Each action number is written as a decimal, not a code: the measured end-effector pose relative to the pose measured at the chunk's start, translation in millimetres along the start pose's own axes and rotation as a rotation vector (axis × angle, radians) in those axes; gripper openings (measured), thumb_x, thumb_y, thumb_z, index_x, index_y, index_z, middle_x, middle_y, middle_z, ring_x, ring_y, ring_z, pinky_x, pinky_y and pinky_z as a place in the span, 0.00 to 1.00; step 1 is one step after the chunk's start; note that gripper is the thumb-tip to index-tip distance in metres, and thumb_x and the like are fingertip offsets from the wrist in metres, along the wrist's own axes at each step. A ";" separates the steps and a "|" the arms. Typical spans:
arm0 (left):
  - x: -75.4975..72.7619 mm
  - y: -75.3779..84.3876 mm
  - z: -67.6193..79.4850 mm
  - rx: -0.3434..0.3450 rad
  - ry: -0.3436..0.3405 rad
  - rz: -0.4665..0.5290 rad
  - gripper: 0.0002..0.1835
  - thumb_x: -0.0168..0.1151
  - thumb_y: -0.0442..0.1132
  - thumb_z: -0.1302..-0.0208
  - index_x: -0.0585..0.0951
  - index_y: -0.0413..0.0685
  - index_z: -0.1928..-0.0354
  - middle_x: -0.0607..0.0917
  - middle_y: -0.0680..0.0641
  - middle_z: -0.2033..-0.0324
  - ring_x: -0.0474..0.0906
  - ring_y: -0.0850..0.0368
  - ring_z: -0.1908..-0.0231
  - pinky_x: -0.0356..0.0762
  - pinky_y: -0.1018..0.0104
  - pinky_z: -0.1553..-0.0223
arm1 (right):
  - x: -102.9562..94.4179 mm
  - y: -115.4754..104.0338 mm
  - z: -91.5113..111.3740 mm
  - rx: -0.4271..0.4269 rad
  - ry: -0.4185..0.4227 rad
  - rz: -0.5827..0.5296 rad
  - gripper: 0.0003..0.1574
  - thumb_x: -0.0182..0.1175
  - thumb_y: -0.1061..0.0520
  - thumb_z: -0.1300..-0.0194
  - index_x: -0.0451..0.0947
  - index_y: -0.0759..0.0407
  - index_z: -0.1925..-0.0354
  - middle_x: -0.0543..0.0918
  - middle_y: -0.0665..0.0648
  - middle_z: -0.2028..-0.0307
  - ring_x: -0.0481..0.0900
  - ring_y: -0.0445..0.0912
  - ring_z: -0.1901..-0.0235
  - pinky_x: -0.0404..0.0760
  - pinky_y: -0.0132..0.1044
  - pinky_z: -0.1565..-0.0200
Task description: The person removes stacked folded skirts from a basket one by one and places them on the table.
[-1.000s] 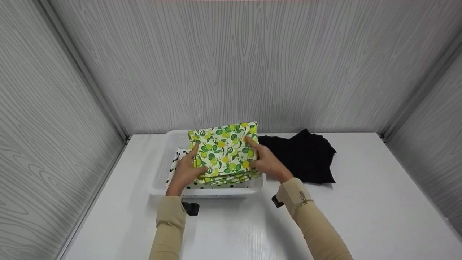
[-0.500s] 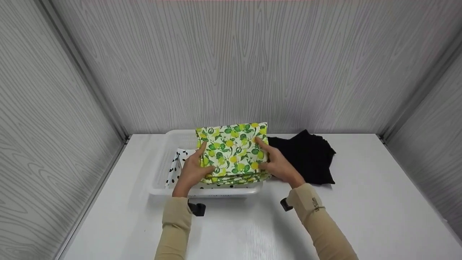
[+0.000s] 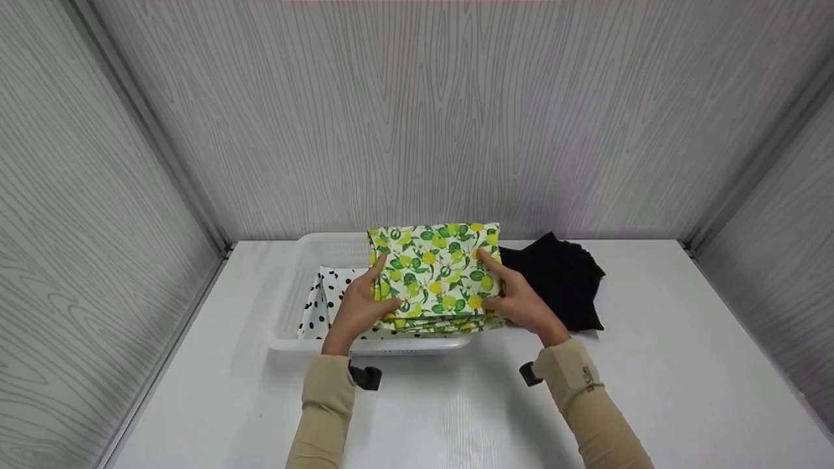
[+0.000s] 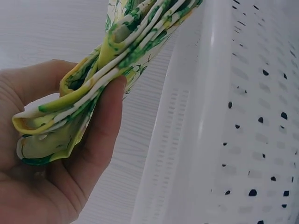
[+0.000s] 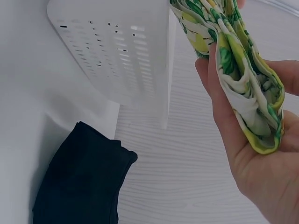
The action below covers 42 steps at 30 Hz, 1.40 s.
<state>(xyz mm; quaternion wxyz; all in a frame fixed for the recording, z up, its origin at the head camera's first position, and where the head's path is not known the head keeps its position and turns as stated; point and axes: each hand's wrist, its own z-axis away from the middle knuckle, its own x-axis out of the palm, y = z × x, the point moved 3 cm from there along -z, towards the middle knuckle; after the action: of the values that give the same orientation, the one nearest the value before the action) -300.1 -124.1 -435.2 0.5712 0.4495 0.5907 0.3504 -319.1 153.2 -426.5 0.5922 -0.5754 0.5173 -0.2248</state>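
Observation:
Both hands hold a folded cloth (image 3: 436, 273) printed with lemons and green leaves, raised over the right part of a white plastic basket (image 3: 287, 306). My left hand (image 3: 359, 305) grips its left edge, and in the left wrist view several folded layers (image 4: 117, 60) sit between thumb and fingers. At the opposite edge my right hand (image 3: 524, 306) grips the cloth, its rolled folds (image 5: 247, 88) showing in the right wrist view. Beneath, a white cloth with black dots (image 3: 316, 309) lies in the basket, partly hidden by the lemon cloth and left hand.
A black cloth (image 3: 554, 280) lies on the white table (image 3: 677, 365) to the right of the basket, partly behind the right hand. Grey wood-grain panels (image 3: 417, 117) close off the back and both sides. The basket's slotted wall (image 5: 112, 51) shows in the right wrist view.
Both hands have moved to the right together, carrying the lemon cloth. More of the dotted cloth in the basket shows, and less of the black cloth. The basket stays where it was.

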 end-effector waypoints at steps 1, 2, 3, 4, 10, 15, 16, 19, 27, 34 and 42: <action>1.0 0.5 0.3 0.002 0.003 0.001 0.48 0.68 0.29 0.40 0.57 0.53 0.20 0.58 0.40 0.23 0.76 0.50 0.50 0.77 0.62 0.62 | -1.1 0.1 1.5 0.000 0.001 -0.003 0.58 0.57 0.78 0.45 0.46 0.62 0.21 0.50 0.59 0.21 0.47 0.50 0.24 0.61 0.28 0.36; 2.1 1.1 0.7 0.003 0.006 0.002 0.47 0.68 0.29 0.40 0.57 0.53 0.20 0.58 0.40 0.24 0.72 0.48 0.42 0.76 0.60 0.58 | -2.1 -0.2 3.0 0.002 0.003 -0.009 0.58 0.57 0.78 0.45 0.46 0.62 0.21 0.51 0.59 0.21 0.48 0.50 0.24 0.63 0.28 0.37; 3.5 1.5 0.8 0.006 0.005 0.010 0.47 0.68 0.29 0.40 0.57 0.52 0.20 0.58 0.40 0.24 0.72 0.44 0.40 0.76 0.58 0.57 | -3.2 -0.5 4.6 0.001 0.001 -0.018 0.58 0.57 0.78 0.44 0.46 0.61 0.20 0.50 0.59 0.21 0.49 0.50 0.24 0.64 0.28 0.38; 4.9 2.0 1.1 0.007 0.002 0.024 0.47 0.68 0.28 0.40 0.57 0.52 0.20 0.58 0.39 0.23 0.73 0.39 0.42 0.77 0.56 0.57 | -4.3 -0.7 6.1 0.002 -0.002 -0.029 0.58 0.57 0.78 0.44 0.46 0.61 0.20 0.50 0.59 0.21 0.51 0.51 0.25 0.65 0.28 0.39; 14.2 5.4 2.1 0.018 -0.018 0.061 0.48 0.67 0.28 0.41 0.57 0.52 0.20 0.57 0.41 0.23 0.75 0.46 0.44 0.75 0.56 0.50 | -13.4 -0.2 17.7 0.031 -0.002 -0.065 0.57 0.58 0.76 0.40 0.46 0.57 0.20 0.50 0.57 0.21 0.60 0.51 0.30 0.71 0.28 0.44; 19.7 9.5 3.1 0.023 -0.039 0.063 0.47 0.67 0.29 0.40 0.57 0.53 0.20 0.57 0.39 0.23 0.66 0.58 0.81 0.75 0.63 0.70 | -22.7 3.5 26.4 0.022 -0.026 -0.081 0.55 0.58 0.75 0.38 0.46 0.56 0.20 0.49 0.55 0.21 0.58 0.51 0.29 0.72 0.29 0.44; 21.0 10.8 3.0 0.028 -0.043 0.063 0.47 0.67 0.29 0.40 0.57 0.53 0.20 0.57 0.39 0.23 0.68 0.59 0.80 0.75 0.64 0.71 | -24.5 4.1 28.2 0.017 -0.029 -0.081 0.55 0.58 0.75 0.37 0.46 0.56 0.20 0.49 0.55 0.21 0.56 0.51 0.27 0.72 0.29 0.43; 25.1 15.4 3.0 0.050 -0.046 0.049 0.47 0.67 0.30 0.40 0.57 0.53 0.20 0.58 0.41 0.23 0.77 0.58 0.62 0.75 0.65 0.67 | -29.8 5.2 33.3 0.003 -0.033 -0.066 0.55 0.58 0.75 0.37 0.46 0.56 0.19 0.49 0.55 0.21 0.46 0.49 0.23 0.70 0.28 0.40; 43.0 20.3 3.9 0.072 -0.085 0.088 0.47 0.66 0.29 0.39 0.56 0.52 0.20 0.57 0.41 0.23 0.64 0.64 0.84 0.72 0.69 0.76 | -41.9 7.9 48.8 0.012 -0.019 -0.068 0.55 0.57 0.77 0.36 0.44 0.57 0.19 0.48 0.56 0.21 0.59 0.50 0.29 0.75 0.30 0.45; 58.1 23.4 8.7 0.110 -0.101 0.081 0.47 0.66 0.29 0.39 0.57 0.51 0.20 0.58 0.41 0.24 0.66 0.65 0.77 0.70 0.69 0.74 | -49.3 15.5 66.1 -0.030 -0.021 -0.047 0.54 0.58 0.76 0.35 0.43 0.60 0.20 0.46 0.61 0.21 0.46 0.55 0.24 0.70 0.27 0.40; 74.5 31.5 12.8 0.133 -0.133 0.075 0.47 0.67 0.29 0.40 0.57 0.49 0.21 0.60 0.42 0.24 0.70 0.53 0.40 0.74 0.62 0.55 | -58.5 22.1 87.0 -0.022 -0.028 -0.069 0.54 0.57 0.75 0.33 0.42 0.61 0.19 0.42 0.64 0.21 0.59 0.44 0.28 0.70 0.27 0.39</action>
<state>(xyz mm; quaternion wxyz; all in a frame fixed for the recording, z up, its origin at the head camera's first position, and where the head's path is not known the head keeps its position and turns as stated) -279.1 -44.9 -434.1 0.5644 0.5306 0.5563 0.3007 -271.8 247.8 -443.2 0.5850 -0.6024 0.4913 -0.2314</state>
